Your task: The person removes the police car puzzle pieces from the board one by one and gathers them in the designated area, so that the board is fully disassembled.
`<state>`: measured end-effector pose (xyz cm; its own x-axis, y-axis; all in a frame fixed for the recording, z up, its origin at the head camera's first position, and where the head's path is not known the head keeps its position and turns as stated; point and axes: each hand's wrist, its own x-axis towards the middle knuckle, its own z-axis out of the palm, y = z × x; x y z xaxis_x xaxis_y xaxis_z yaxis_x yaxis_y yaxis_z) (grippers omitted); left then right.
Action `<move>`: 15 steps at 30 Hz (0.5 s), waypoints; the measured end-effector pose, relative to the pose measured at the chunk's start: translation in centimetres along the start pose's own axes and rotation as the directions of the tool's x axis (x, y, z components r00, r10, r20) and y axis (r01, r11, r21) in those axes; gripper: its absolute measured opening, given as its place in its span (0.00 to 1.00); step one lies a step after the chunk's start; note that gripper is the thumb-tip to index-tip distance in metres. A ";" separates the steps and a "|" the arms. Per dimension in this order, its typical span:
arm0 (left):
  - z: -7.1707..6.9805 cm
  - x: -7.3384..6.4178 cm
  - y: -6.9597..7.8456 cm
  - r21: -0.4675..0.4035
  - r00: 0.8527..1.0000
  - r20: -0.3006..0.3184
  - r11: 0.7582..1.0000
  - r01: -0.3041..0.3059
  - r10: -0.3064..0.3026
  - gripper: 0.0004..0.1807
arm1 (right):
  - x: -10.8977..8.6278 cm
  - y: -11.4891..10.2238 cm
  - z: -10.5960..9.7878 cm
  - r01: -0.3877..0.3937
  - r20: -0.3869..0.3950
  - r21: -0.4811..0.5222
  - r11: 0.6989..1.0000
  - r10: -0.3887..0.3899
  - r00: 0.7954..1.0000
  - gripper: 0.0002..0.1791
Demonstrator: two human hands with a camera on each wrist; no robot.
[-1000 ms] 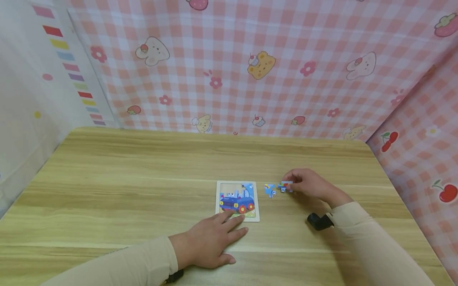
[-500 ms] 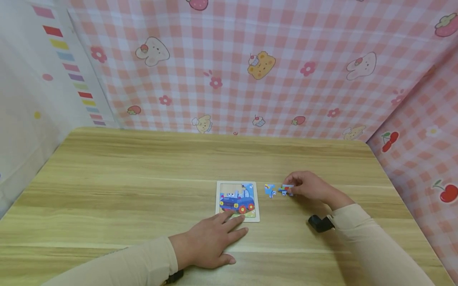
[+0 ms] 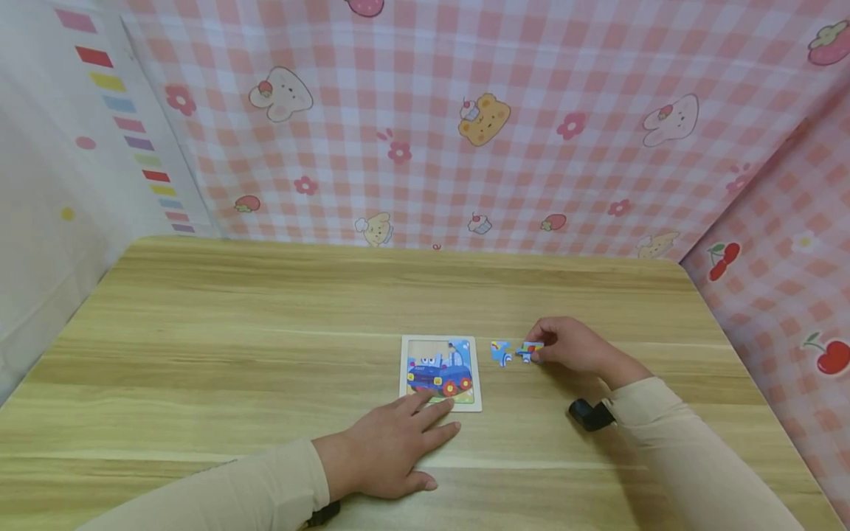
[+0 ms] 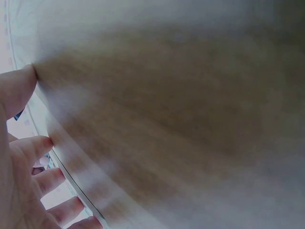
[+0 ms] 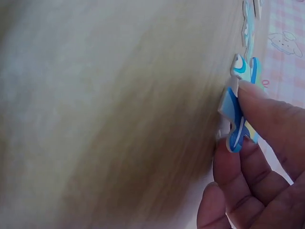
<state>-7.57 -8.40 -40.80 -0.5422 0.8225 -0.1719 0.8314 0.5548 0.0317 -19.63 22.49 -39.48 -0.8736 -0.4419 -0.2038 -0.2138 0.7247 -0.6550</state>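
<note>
A framed jigsaw puzzle board [image 3: 477, 391] with a blue cartoon car lies in front of me; bare wood shows in its upper left part. My left hand [image 3: 392, 446] lies with fingers spread, its fingertips on the board's lower edge, hiding part of the picture. To the right, my right hand [image 3: 576, 346] pinches a blue puzzle piece [image 3: 531, 349] with red and green on it. In the right wrist view the thumb [image 5: 255, 90] presses on the face of that piece, with fingertips at its edge. Another blue puzzle piece [image 3: 501, 351] lies between the board and the held one.
The wood-grain table [image 3: 265, 310] reaches back to a pink checked cloth [image 3: 425, 169] hanging behind it. More checked cloth hangs on the right, a white curtain [image 3: 46, 221] on the left. A black wrist device [image 3: 589, 415] juts from the right sleeve.
My right hand has dipped slightly toward me, and the piece in its fingers has shifted and turned a little. The left hand, the board and the other piece stay where they were.
</note>
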 end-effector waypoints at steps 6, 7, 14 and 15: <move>0.0 0.0 -0.1 0.002 1.000 0.000 1.000 0.000 0.000 0.36 | 0.0 -0.1 0.2 -0.008 -0.009 -0.016 1.000 0.007 1.000 0.08; 0.0 0.0 -0.1 0.003 1.000 -0.001 1.000 0.000 0.000 0.36 | 0.0 -0.1 0.2 -0.010 -0.010 -0.017 1.000 0.010 1.000 0.08; 0.1 -0.1 0.0 0.018 1.000 -0.015 1.000 -0.003 0.003 0.36 | 0.1 -0.1 0.2 -0.027 -0.023 -0.031 0.999 0.026 0.999 0.09; 0.1 -0.1 0.0 0.021 1.000 -0.018 1.000 -0.003 0.004 0.36 | 0.1 -0.1 0.2 -0.029 -0.024 -0.031 0.999 0.028 0.999 0.09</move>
<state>-7.53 -8.49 -40.89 -0.5413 0.8266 -0.1543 0.8355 0.5493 0.0115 -19.58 22.23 -39.57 -0.8897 -0.4082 -0.2043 -0.2019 0.7534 -0.6259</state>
